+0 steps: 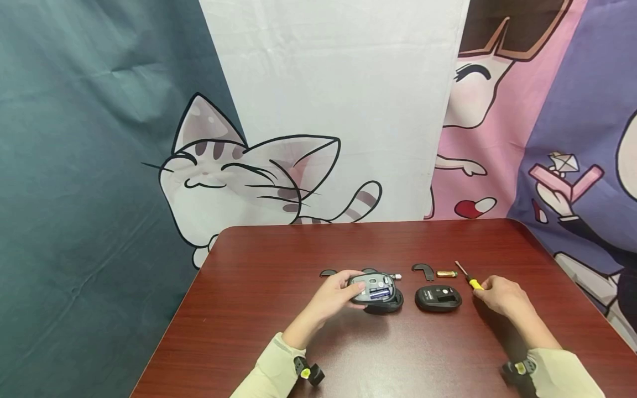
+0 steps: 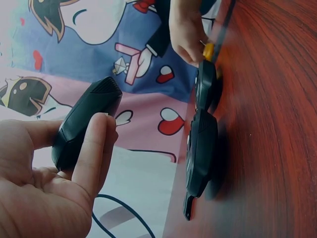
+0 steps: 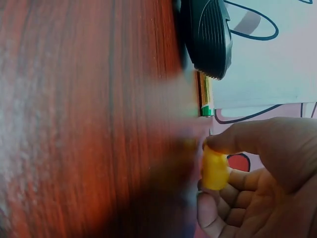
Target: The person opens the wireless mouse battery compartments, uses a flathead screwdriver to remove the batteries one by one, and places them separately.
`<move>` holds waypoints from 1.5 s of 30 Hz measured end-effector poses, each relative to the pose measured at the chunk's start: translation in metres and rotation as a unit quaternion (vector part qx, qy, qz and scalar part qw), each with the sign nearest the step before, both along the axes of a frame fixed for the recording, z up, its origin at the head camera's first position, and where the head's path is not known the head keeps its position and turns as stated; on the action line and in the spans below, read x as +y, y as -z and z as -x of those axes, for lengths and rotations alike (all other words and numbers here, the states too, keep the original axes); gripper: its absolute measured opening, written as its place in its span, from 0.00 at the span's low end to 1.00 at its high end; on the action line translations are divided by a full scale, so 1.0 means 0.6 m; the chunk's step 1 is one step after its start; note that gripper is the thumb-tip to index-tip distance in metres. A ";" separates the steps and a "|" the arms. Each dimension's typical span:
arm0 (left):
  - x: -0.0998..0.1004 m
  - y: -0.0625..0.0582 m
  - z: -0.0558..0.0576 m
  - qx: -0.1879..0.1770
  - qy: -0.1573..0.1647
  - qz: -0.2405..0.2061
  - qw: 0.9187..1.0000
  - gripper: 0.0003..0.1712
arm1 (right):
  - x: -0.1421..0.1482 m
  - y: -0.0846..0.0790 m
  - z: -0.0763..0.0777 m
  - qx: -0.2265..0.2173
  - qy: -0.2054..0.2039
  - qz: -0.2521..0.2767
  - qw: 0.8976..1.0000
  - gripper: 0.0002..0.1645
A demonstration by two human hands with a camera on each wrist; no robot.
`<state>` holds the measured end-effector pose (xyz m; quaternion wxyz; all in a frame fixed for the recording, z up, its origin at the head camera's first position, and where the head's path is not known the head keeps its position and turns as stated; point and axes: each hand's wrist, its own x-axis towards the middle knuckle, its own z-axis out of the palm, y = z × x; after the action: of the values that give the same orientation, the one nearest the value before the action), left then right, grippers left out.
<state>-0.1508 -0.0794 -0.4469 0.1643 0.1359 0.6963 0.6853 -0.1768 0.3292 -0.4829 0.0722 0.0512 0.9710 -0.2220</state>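
Observation:
My left hand [image 1: 335, 296] holds a black computer mouse [image 1: 370, 288] with its grey underside up, the thumb on that face. Its battery bay is uncovered, and a blue battery [image 1: 380, 293] lies inside. In the left wrist view the held mouse [image 2: 81, 124] is raised off the table between fingers and thumb. Beneath it in the head view sits a second black mouse [image 1: 388, 305], partly hidden. My right hand [image 1: 506, 296] pinches the yellow handle of a screwdriver [image 1: 475, 283], whose shaft points away over the table. Left of that hand rests a third mouse [image 1: 438, 298], underside up.
Behind the mice lie a curved black battery cover [image 1: 424, 270], a gold-and-green battery [image 1: 446, 273] and a silver-ended battery [image 1: 396, 276]. Another dark cover [image 1: 328, 272] lies farther left. The brown table [image 1: 239, 320] ends at a printed cloth backdrop [image 1: 318, 83].

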 end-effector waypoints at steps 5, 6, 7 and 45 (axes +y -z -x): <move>0.001 0.000 0.000 0.002 0.003 -0.002 1.000 0.24 | -0.003 -0.011 -0.009 0.061 0.021 0.010 0.998 0.19; 0.001 0.001 0.001 0.001 0.003 -0.002 1.000 0.24 | -0.005 -0.015 -0.012 0.075 0.026 0.015 0.997 0.19; 0.001 0.001 0.001 0.001 0.002 -0.001 1.000 0.24 | -0.007 -0.019 -0.016 0.091 0.029 0.020 0.995 0.20; 0.012 -0.015 -0.013 0.002 -0.013 -0.005 1.000 0.22 | -0.161 -0.163 -0.131 0.241 -0.095 0.540 0.801 0.11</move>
<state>-0.1428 -0.0722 -0.4382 0.1535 0.1287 0.6951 0.6905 -0.0981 0.2325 -0.3852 -0.1273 -0.1437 0.6798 -0.7078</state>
